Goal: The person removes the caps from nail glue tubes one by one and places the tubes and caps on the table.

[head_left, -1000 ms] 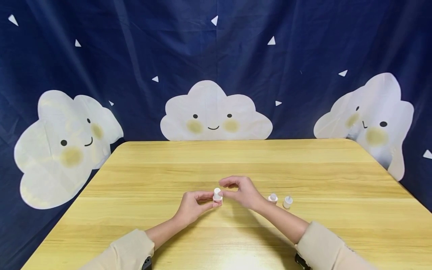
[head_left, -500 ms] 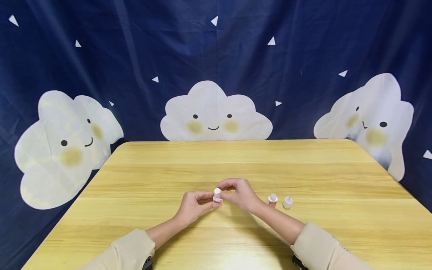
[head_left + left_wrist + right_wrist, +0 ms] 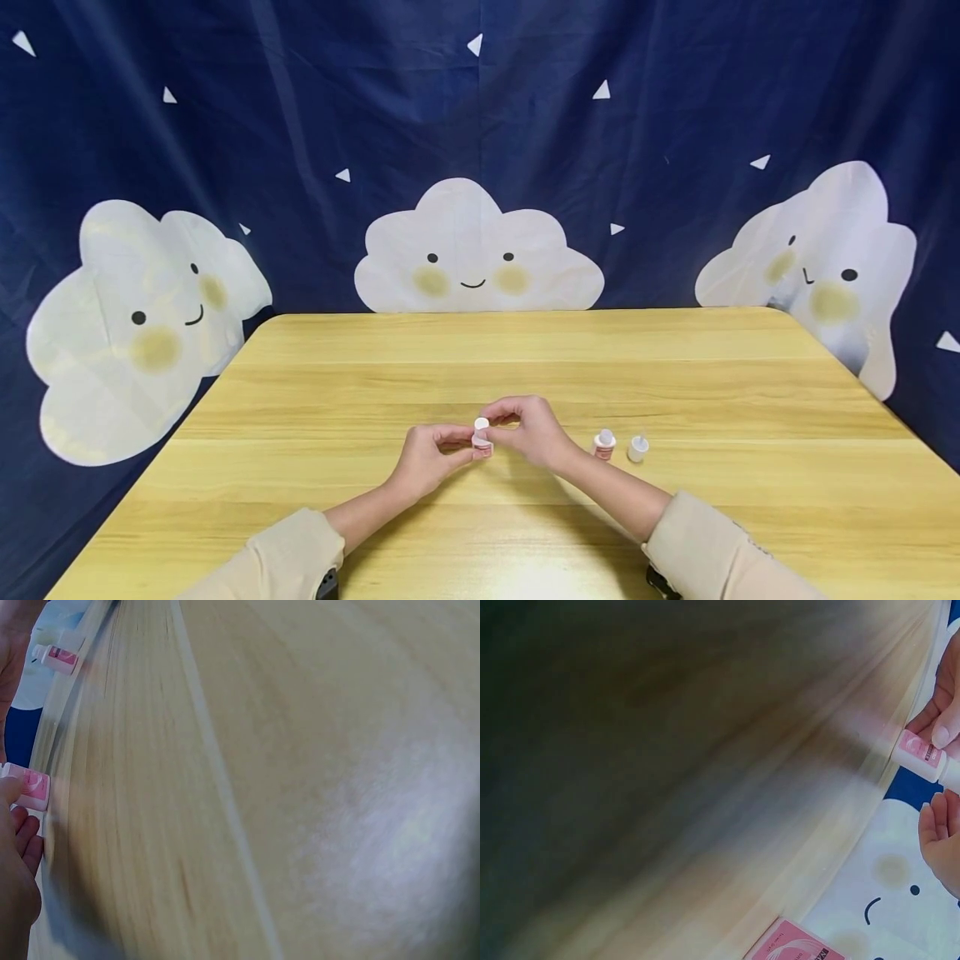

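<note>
A small white bottle with a pink label (image 3: 483,450) stands upright on the table. Thumb and fingers of my left hand (image 3: 427,461) grip its body from the left. From the other side my right hand (image 3: 532,433) pinches the white cap (image 3: 482,424) on top, its fingertips partly hidden behind it. The left wrist view shows the thumb pressed over the pink label (image 3: 34,781). A second bottle of the same kind (image 3: 603,451), uncapped, stands beyond my right forearm. Beside it a loose white cap (image 3: 638,451) rests with its thin tip upward.
The wood-grain table (image 3: 360,383) reaches back to a dark blue curtain (image 3: 420,100) printed with white clouds. My right forearm passes in front of the second bottle's side. Dark wrist straps show below both beige sleeves (image 3: 292,546).
My right hand's fingers have come down and closed around the cap. The right forearm has shifted slightly, showing more of the second bottle. The left hand stays on the bottle.
</note>
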The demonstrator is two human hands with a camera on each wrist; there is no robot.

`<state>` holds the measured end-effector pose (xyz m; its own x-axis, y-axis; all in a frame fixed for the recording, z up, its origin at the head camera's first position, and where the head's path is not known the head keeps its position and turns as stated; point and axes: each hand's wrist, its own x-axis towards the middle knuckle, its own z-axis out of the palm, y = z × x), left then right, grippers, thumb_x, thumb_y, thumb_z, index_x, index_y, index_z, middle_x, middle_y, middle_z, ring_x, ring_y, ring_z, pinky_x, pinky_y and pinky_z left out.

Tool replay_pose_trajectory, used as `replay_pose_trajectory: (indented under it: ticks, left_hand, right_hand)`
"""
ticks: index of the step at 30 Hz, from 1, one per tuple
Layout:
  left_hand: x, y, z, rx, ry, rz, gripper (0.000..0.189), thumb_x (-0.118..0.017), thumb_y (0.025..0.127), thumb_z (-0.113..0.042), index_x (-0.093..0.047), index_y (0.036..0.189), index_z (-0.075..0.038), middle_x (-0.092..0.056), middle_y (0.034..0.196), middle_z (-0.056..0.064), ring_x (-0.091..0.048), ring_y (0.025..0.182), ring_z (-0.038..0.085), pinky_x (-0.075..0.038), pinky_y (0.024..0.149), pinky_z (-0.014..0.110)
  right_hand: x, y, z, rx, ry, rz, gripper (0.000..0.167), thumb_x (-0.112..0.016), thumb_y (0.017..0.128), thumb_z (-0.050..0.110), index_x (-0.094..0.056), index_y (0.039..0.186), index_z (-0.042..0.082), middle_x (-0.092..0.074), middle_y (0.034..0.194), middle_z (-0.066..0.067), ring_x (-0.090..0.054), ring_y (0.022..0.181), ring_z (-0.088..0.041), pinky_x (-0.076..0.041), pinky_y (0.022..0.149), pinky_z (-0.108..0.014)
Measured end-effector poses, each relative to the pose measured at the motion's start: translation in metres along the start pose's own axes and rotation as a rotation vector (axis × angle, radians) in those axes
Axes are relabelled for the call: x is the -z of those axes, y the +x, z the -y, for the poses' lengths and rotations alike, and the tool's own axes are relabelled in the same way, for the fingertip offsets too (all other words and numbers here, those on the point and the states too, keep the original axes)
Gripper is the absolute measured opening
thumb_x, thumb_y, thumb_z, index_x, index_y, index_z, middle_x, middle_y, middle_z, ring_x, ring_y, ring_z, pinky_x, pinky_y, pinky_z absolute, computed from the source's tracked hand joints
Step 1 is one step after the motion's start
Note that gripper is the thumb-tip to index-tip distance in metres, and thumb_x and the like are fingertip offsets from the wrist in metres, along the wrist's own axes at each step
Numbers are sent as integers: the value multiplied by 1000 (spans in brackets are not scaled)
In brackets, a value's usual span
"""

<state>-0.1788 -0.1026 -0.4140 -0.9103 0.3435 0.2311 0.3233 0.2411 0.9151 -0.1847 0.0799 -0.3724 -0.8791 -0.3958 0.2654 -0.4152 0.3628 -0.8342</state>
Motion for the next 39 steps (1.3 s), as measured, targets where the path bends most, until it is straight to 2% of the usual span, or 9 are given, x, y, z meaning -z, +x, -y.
replay_pose_trajectory:
  ticks: [4,18,28,34,39]
  left_hand:
    - [0,1,0,16,12,-7,24,-75,75,-9,-71,97,1,-71,95,17,-70,85,25,-56,73,19]
    - [-2,2,2,5,20,-5,23,-75,76,-15,-72,95,-2,-72,93,15,-71,83,21,-56,72,17]
    - [-1,2,-1,51,13,-4,22,-76,75,-16,-73,93,-4,-73,91,13,-71,80,19,-55,71,15]
    - [-1,2,-2,40,26,-4,21,-76,75,-16,-73,92,-4,-73,90,13,-71,79,20,-56,69,16]
    - [-2,3,0,23,42,-8,20,-76,75,-14,-73,91,-3,-73,89,13,-71,77,15,-56,69,16]
  right_hand:
    - [0,0,1,-6,0,0,16,-72,79,7,-70,91,-4,-71,86,-15,-62,76,-11,-54,71,-23]
    - [-1,1,-2,-27,-7,8,15,-72,80,9,-70,90,-2,-71,87,-14,-62,76,-11,-54,69,-22]
    - [-1,1,-1,-22,-19,4,14,-71,80,8,-71,90,-2,-71,87,-14,-62,76,-11,-54,69,-22]
    - [-2,1,0,-9,-24,-13,14,-72,79,7,-70,89,-2,-71,86,-13,-63,77,-14,-54,71,-22]
    - [-4,1,1,7,-33,-34,12,-73,78,5,-70,86,-2,-71,84,-13,-63,76,-15,-55,71,-23]
